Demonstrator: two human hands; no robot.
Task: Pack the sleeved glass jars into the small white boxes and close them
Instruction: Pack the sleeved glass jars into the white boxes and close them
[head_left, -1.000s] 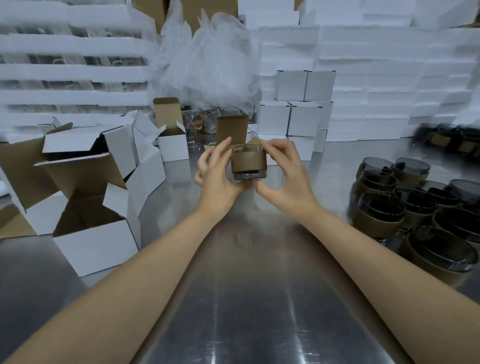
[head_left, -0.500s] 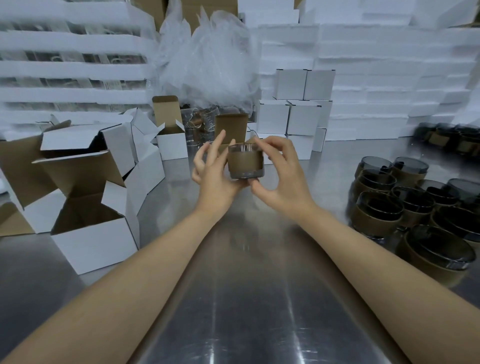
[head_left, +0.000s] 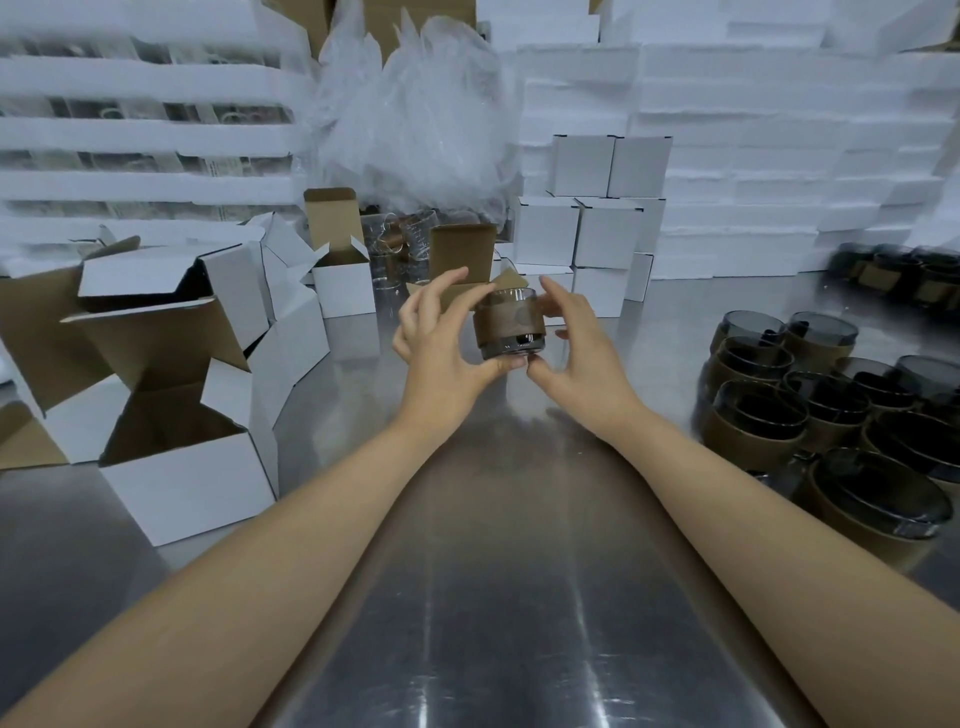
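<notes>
Held jar: a round smoky glass jar in a brown sleeve (head_left: 509, 328) is hanging upright above the table between both hands.
Left hand: the left hand (head_left: 441, 345) is gripping the jar from the left. Its thumb is pressing under the base, and its fingers are curving, slightly spread, beside the sleeve.
Right hand: the right hand (head_left: 584, 348) is pinching the jar from the right. Its thumb tip is touching the base beside the left thumb, and its fingers are curling round the far side.
Nearest box: a small white cardboard box with a raised brown lid flap (head_left: 462, 254) is standing open just behind the jar, mostly hidden.
Waiting jars: a cluster of sleeved dark glass jars (head_left: 769, 410) is sitting on the right, well apart.
Open cartons: white cartons with brown insides (head_left: 187, 483) are lying piled on the left.
Closed boxes: a stack of shut white cube boxes (head_left: 597, 228) is standing behind.
Surface: a shiny steel tabletop (head_left: 493, 597) is carrying everything.
</notes>
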